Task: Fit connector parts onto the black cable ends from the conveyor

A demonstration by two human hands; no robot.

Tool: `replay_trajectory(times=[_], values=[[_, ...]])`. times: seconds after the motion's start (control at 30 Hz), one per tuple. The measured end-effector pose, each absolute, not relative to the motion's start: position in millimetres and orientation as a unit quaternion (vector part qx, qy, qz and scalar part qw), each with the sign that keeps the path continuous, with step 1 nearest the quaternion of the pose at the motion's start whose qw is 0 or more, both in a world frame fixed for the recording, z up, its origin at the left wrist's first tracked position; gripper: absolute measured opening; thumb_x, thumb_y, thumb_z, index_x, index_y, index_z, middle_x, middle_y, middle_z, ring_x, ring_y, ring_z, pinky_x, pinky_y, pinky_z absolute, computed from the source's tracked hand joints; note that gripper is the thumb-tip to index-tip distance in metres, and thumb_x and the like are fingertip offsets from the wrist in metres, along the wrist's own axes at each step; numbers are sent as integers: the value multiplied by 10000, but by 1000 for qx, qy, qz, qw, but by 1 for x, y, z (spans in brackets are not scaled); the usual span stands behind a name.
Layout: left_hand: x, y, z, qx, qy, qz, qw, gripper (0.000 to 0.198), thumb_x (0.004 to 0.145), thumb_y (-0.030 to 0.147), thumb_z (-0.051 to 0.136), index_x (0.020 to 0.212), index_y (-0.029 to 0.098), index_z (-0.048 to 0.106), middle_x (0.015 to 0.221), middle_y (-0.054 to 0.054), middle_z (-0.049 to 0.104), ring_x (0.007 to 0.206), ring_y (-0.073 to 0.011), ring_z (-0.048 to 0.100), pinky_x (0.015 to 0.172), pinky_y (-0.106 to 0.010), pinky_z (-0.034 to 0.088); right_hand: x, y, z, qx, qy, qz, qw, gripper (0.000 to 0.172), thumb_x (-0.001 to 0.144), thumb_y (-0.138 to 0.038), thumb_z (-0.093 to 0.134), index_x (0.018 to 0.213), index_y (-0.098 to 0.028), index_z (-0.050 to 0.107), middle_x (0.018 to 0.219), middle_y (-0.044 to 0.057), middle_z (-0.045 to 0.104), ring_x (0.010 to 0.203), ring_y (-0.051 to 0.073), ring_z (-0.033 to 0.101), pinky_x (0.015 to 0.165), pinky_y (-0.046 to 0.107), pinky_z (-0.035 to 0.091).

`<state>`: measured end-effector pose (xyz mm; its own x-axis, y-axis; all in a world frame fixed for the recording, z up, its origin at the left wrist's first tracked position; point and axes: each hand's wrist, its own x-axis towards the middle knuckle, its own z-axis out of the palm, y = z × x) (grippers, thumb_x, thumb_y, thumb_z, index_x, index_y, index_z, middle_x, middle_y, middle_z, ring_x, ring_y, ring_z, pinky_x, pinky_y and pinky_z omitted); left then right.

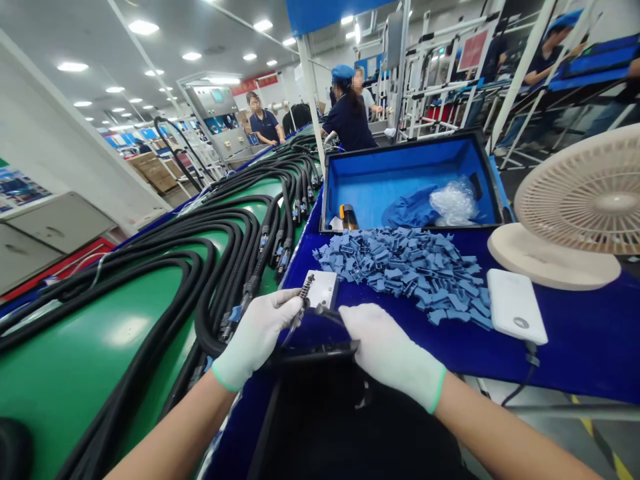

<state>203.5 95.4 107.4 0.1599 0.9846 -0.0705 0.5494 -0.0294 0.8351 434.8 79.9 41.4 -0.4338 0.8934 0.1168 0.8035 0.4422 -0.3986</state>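
My left hand point(265, 330), in a white glove, is closed round a dark ribbed hose fitting point(307, 287) that points up from between thumb and fingers. My right hand point(383, 347), also gloved, grips a black hose point(330, 315) just right of the fitting. Part of the hose is blurred and hidden by the fingers. Just beyond both hands sits a white block point(325, 288) with small holes. Past it, a heap of small blue plastic clips point(410, 270) spreads over the blue table surface point(575, 340).
Black hoses point(220, 233) run in long curves over the green belt point(125, 327) on the left. Behind the clips stands a blue crate point(400, 177) holding a plastic bag and a bottle. A fan point(555, 253) and a white power bank point(517, 307) with a cable stand right. Several people work farther back.
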Motion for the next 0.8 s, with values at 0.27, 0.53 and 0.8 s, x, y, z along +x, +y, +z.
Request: replay_trajectory(times=[0.27,0.53,0.8], values=[[207,92,98,609,548,330,469,505,956,501,612,1338,172,650,1094,-75,746,888,-218,689,782,-304,550,450,60,39,-495,-644,495,308,665,728,-245,789,1355,-205,572,1127,93,699,888,241,686,822,397,556],[218,71,101,700,545,221,406,384,946,341,639,1318,260,685,1282,-18,710,1212,-243,635,1095,-354,460,408,61,32,-420,-454,628,472,571,650,-72,687,1205,-185,612,983,33,707,828,196,691,732,315,565],[230,67,108,798,474,219,300,342,923,157,627,1196,326,745,1176,-8,684,1118,-201,633,1009,-323,506,430,59,62,-377,-534,604,456,910,726,-56,652,1564,-255,361,1199,52,646,997,228,645,884,358,542]])
